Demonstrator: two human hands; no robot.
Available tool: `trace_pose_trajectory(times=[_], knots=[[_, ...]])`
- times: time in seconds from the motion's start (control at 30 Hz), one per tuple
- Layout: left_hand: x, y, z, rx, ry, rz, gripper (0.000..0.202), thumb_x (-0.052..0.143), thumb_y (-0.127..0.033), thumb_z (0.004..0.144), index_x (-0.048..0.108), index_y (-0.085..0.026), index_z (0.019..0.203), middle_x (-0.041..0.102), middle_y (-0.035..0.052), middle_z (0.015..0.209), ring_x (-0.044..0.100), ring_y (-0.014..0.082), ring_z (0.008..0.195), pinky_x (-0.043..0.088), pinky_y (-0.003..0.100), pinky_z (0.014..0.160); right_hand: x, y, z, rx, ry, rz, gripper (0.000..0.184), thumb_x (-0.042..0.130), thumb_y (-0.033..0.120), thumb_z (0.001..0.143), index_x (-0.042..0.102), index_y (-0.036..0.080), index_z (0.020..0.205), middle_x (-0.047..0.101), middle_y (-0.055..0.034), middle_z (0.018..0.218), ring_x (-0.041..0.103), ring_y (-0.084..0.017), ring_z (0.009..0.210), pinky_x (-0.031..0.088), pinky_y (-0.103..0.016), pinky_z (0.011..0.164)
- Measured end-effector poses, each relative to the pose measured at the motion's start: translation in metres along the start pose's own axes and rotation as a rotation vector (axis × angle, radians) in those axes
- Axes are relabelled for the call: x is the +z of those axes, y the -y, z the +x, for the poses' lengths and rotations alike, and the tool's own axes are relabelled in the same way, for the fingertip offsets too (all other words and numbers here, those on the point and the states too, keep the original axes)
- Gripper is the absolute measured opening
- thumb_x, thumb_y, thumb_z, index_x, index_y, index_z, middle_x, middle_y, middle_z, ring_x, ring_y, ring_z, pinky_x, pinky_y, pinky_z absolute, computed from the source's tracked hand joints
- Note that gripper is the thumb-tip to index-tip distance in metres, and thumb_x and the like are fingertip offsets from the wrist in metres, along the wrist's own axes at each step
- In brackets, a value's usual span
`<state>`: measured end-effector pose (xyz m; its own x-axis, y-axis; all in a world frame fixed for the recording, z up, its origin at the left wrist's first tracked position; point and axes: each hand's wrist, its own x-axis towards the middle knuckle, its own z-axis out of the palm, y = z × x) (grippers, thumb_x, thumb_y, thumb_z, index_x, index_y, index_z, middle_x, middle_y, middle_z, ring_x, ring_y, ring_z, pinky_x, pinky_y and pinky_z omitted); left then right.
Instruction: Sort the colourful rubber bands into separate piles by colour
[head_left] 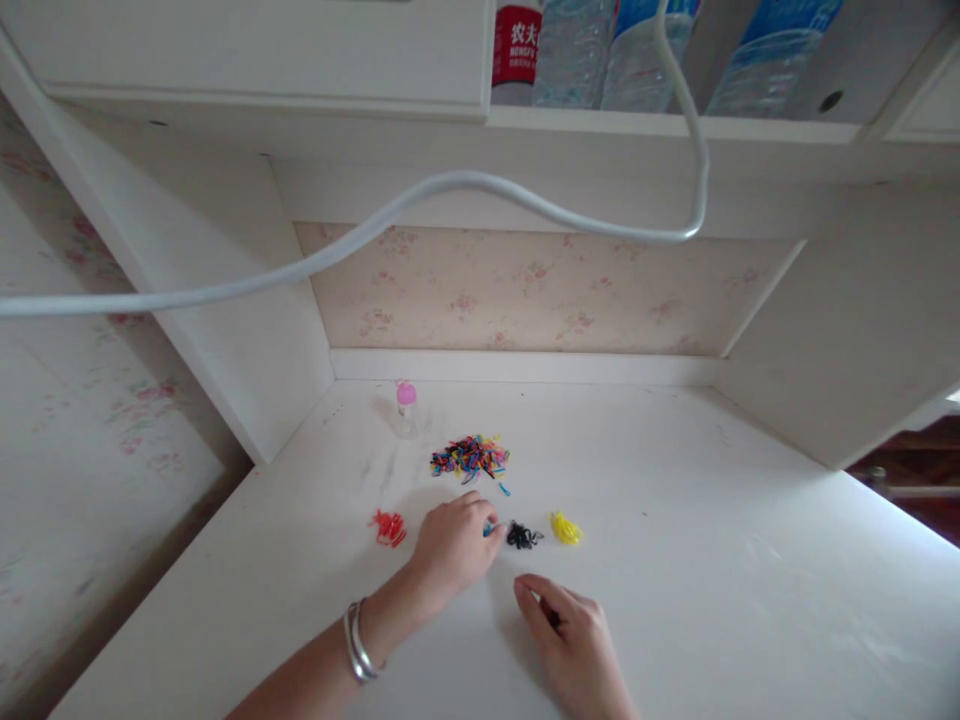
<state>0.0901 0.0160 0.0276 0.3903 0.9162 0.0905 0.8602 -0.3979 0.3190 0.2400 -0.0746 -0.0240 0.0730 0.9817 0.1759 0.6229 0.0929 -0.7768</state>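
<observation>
Left hand point(454, 545) is curled on the desk point(712, 560), fingertips pinching a blue band point(491, 528) just beside the black pile point(523, 537). Right hand point(574, 640) lies loose and half open, index out, gripping nothing I can see. The mixed pile point(470, 457) sits beyond, red pile point(388, 528) left, yellow pile point(565, 528) right.

Red bands point(388, 527), black bands point(523, 537), yellow bands point(565, 528), multicoloured pile point(470, 457), white desk point(675, 520).

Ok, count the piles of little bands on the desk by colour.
Red pile: 1
Black pile: 1
Yellow pile: 1
Mixed-colour pile: 1
Blue pile, partly hidden by left hand: 1
Total: 5
</observation>
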Motion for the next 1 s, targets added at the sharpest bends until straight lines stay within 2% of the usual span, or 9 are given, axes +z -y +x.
trace_pose_trajectory(times=[0.13,0.23,0.4,0.57,0.73,0.87,1.0], knots=[[0.013,-0.012,0.033,-0.035,0.011,0.062,0.026,0.047,-0.036,0.086,0.067,-0.021,0.091,0.068,0.0062,0.097,0.064,0.0197,0.089,0.046,0.029,0.076,-0.002,-0.007,-0.001,0.026,-0.004,0.022,0.045,0.042,0.050,0.088,0.072,0.017,0.083,0.057,-0.0003,0.053,0.047,-0.011,0.047,0.037,-0.018,0.048],[0.020,-0.014,0.047,-0.057,0.017,0.099,0.029,0.045,-0.037,0.087,0.067,-0.017,0.091,0.067,0.0099,0.099,0.064,0.0227,0.091,0.047,0.032,0.076,-0.004,-0.009,-0.002,0.027,0.004,0.034,0.046,0.041,0.051,0.088,0.071,0.017,0.083,0.054,0.0002,0.053,0.045,-0.010,0.047,0.035,-0.018,0.047],[0.024,-0.015,0.055,-0.074,0.043,0.137,0.028,0.042,-0.029,0.088,0.066,-0.015,0.094,0.066,0.0115,0.100,0.064,0.0224,0.092,0.048,0.032,0.077,-0.005,-0.007,-0.001,0.010,0.011,0.042,0.047,0.040,0.051,0.088,0.072,0.017,0.083,0.055,-0.0006,0.053,0.045,-0.011,0.048,0.035,-0.018,0.047],[0.020,-0.013,0.057,-0.067,0.056,0.126,0.026,0.043,-0.021,0.088,0.067,-0.015,0.095,0.066,0.0117,0.101,0.064,0.0204,0.092,0.048,0.030,0.079,-0.006,-0.004,-0.001,0.022,0.012,0.061,0.044,0.042,0.049,0.088,0.072,0.017,0.083,0.057,-0.0009,0.054,0.046,-0.011,0.048,0.036,-0.018,0.047],[0.007,0.001,0.044,-0.069,0.030,0.080,0.027,0.041,-0.023,0.089,0.068,-0.019,0.088,0.068,0.0080,0.097,0.064,0.0181,0.091,0.046,0.027,0.079,-0.008,-0.001,-0.001,0.020,0.027,0.064,0.041,0.043,0.046,0.089,0.071,0.018,0.084,0.060,-0.0012,0.057,0.049,-0.011,0.049,0.036,-0.019,0.048],[-0.004,0.016,0.017,-0.088,0.025,0.040,0.023,0.046,-0.026,0.087,0.069,-0.023,0.085,0.069,0.0046,0.092,0.064,0.0174,0.088,0.046,0.026,0.076,-0.010,0.003,-0.001,0.015,0.055,0.062,0.039,0.042,0.044,0.089,0.071,0.018,0.083,0.062,-0.0019,0.060,0.050,-0.011,0.051,0.037,-0.019,0.050],[-0.006,0.022,-0.009,-0.105,0.024,0.017,0.023,0.047,-0.028,0.086,0.069,-0.022,0.083,0.070,0.0047,0.091,0.066,0.0173,0.081,0.045,0.025,0.071,-0.010,0.005,0.000,0.022,0.083,0.078,0.039,0.041,0.044,0.089,0.071,0.019,0.084,0.063,-0.0024,0.063,0.052,-0.012,0.053,0.038,-0.020,0.050]])
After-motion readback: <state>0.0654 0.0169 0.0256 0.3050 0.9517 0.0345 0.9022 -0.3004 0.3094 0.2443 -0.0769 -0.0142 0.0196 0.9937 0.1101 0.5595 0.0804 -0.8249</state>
